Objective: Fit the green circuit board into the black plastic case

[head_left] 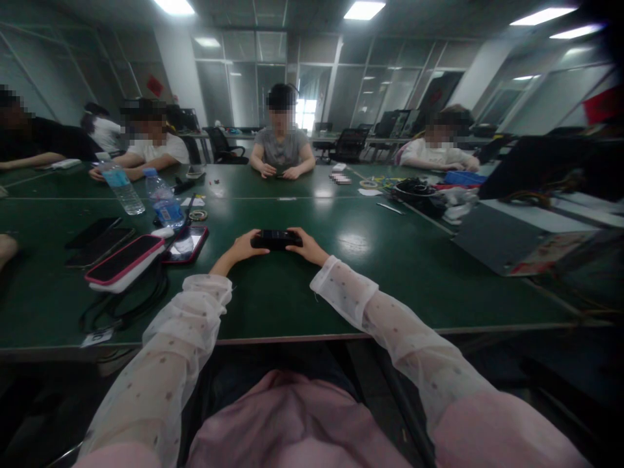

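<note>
A black, box-like device is held level just above or on the green table, straight ahead of me; whether it touches the surface I cannot tell. My left hand grips its left end, thumb along the near side and fingers at the back. Its right end is gripped by my right hand in the same way. Sheer dotted white sleeves cover both my forearms.
Left on the table are two bottles, dark phones, a red-edged phone and black cords. A grey metal case and cables lie right. Several people sit around the table.
</note>
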Demonstrator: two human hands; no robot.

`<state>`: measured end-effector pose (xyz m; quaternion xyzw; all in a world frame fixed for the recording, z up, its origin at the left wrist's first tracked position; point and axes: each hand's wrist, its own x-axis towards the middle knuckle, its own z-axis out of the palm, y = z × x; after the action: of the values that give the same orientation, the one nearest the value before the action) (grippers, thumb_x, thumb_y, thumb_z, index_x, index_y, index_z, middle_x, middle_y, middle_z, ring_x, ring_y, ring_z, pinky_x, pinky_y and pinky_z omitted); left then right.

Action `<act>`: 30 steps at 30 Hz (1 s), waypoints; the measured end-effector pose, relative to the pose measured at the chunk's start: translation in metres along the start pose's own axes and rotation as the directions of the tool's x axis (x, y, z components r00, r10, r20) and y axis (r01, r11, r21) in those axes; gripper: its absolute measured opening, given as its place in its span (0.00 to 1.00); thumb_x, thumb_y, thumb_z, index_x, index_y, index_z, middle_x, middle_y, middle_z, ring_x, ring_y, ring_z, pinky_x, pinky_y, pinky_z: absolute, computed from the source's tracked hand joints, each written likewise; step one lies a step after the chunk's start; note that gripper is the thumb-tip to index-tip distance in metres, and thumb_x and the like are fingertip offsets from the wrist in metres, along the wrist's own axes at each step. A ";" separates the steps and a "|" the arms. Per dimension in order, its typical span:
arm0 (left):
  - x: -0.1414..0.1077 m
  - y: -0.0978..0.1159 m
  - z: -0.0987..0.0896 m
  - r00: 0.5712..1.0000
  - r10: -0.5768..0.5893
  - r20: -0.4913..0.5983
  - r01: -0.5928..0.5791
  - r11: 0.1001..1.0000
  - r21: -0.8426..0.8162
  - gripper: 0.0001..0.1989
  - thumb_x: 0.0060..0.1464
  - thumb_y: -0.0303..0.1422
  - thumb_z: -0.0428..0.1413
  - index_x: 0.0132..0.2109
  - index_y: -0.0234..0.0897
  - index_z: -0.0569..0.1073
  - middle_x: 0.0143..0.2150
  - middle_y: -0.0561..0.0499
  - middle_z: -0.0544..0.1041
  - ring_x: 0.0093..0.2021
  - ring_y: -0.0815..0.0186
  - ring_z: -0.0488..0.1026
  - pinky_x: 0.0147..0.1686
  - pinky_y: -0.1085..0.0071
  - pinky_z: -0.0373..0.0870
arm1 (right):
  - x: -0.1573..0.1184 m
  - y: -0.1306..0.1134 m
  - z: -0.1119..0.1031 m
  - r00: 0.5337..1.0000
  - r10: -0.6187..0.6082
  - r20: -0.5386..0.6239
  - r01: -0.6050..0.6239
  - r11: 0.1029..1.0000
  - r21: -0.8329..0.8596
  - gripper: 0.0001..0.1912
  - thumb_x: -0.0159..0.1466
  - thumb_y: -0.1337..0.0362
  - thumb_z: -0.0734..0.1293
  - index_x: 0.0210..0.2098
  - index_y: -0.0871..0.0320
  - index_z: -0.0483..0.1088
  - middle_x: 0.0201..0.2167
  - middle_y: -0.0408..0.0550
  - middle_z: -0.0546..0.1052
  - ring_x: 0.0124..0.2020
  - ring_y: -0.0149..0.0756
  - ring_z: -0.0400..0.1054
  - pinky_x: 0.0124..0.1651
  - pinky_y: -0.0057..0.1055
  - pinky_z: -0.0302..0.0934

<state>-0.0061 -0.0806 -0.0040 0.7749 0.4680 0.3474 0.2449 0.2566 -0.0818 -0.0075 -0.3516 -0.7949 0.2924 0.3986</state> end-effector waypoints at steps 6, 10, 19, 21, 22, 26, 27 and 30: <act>0.000 -0.002 -0.001 1.000 0.002 0.013 -0.003 1.000 0.028 0.35 0.38 0.42 0.68 0.54 0.39 0.69 0.53 0.44 0.75 0.55 0.50 0.70 0.57 0.52 0.62 | 0.000 0.001 -0.001 1.000 0.017 -0.013 -0.017 1.000 0.016 0.27 0.55 0.62 0.72 0.52 0.54 0.62 0.49 0.50 0.71 0.54 0.45 0.66 0.58 0.48 0.59; 0.001 -0.005 -0.001 1.000 0.016 0.015 -0.017 0.998 0.063 0.36 0.39 0.45 0.66 0.55 0.39 0.69 0.54 0.43 0.74 0.56 0.50 0.70 0.58 0.51 0.61 | 0.000 0.005 -0.002 1.000 0.014 -0.016 -0.013 0.999 0.044 0.27 0.54 0.61 0.72 0.51 0.55 0.62 0.49 0.51 0.71 0.54 0.44 0.66 0.58 0.47 0.59; 0.000 -0.006 0.001 1.000 0.018 0.009 -0.018 1.000 0.007 0.36 0.40 0.45 0.66 0.56 0.40 0.67 0.55 0.44 0.74 0.55 0.53 0.71 0.57 0.54 0.64 | 0.002 0.008 -0.001 0.998 0.044 -0.036 -0.035 0.970 0.239 0.28 0.53 0.56 0.73 0.48 0.55 0.59 0.48 0.50 0.71 0.52 0.43 0.68 0.57 0.46 0.60; 0.001 -0.006 0.001 1.000 0.017 0.006 -0.017 1.000 -0.005 0.35 0.41 0.45 0.65 0.56 0.39 0.68 0.54 0.43 0.74 0.54 0.53 0.72 0.56 0.55 0.65 | 0.002 0.007 -0.002 0.998 0.044 -0.042 -0.031 0.961 0.274 0.29 0.52 0.55 0.73 0.48 0.54 0.59 0.48 0.50 0.71 0.52 0.43 0.68 0.57 0.45 0.61; 0.001 -0.006 0.001 1.000 0.017 0.002 -0.017 1.000 -0.008 0.34 0.42 0.45 0.65 0.55 0.38 0.69 0.54 0.43 0.74 0.54 0.53 0.72 0.56 0.56 0.65 | 0.003 0.007 -0.003 0.998 0.046 -0.052 -0.029 0.957 0.290 0.29 0.52 0.55 0.73 0.48 0.54 0.59 0.48 0.50 0.71 0.52 0.43 0.67 0.57 0.44 0.61; 0.000 -0.005 0.000 1.000 0.018 0.002 -0.018 1.000 -0.015 0.32 0.43 0.45 0.65 0.54 0.37 0.70 0.53 0.42 0.75 0.53 0.53 0.73 0.56 0.55 0.65 | 0.008 0.005 -0.013 0.977 0.059 -0.206 0.004 0.956 0.294 0.29 0.52 0.54 0.73 0.48 0.54 0.59 0.48 0.51 0.70 0.52 0.44 0.67 0.56 0.43 0.62; 0.000 -0.004 -0.001 1.000 0.018 0.005 -0.017 1.000 -0.016 0.32 0.43 0.45 0.65 0.54 0.37 0.70 0.53 0.43 0.75 0.53 0.53 0.73 0.56 0.55 0.65 | 0.009 0.006 -0.018 0.960 0.061 -0.275 0.013 0.966 0.260 0.29 0.52 0.54 0.72 0.48 0.54 0.58 0.48 0.51 0.70 0.51 0.44 0.66 0.55 0.43 0.62; 0.000 -0.003 -0.002 1.000 0.017 0.015 -0.016 1.000 -0.017 0.30 0.43 0.45 0.65 0.53 0.39 0.71 0.53 0.44 0.75 0.53 0.53 0.72 0.56 0.54 0.65 | 0.010 0.013 -0.038 0.880 0.042 -0.473 -0.029 0.999 0.036 0.29 0.53 0.57 0.71 0.50 0.56 0.58 0.48 0.53 0.69 0.50 0.46 0.65 0.55 0.46 0.60</act>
<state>-0.0094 -0.0795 -0.0052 0.7792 0.4567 0.3476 0.2520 0.2885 -0.0594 0.0059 -0.4214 -0.6628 0.2159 0.5802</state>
